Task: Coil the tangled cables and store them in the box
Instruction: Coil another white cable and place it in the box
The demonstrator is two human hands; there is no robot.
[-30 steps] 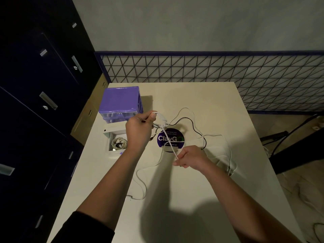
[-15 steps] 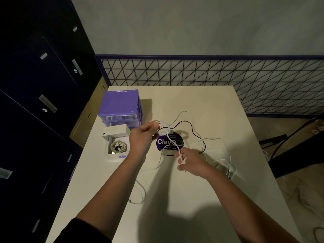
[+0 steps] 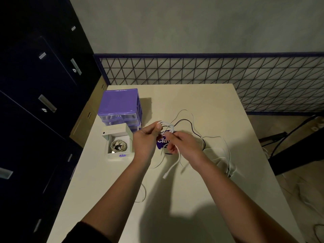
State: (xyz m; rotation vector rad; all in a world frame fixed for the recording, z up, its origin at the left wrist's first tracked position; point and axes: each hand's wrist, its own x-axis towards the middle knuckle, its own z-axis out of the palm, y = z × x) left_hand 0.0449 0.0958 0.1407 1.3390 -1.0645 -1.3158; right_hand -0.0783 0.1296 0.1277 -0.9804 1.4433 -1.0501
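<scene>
My left hand [image 3: 146, 142] pinches a small bundle of white cable loops [image 3: 166, 126] above the table. Close beside it, my right hand [image 3: 184, 143] grips the same white cable, whose free end with its plug [image 3: 165, 176] hangs down toward the tabletop. A tangle of thin white and black cables [image 3: 210, 142] lies on the table to the right of my hands. The open white box [image 3: 117, 146] sits at the table's left edge and holds a coiled cable [image 3: 117, 145].
A purple drawer unit [image 3: 121, 106] stands behind the white box. A round purple sticker [image 3: 162, 142] lies under my hands. The cream table [image 3: 192, 199] has dark lockers to its left and a wire fence panel [image 3: 228, 72] behind. Cables trail on the floor at right.
My right hand has moved up and left until it is next to my left hand, and more cable sits in the loops. The trailing cable end has lifted off the table.
</scene>
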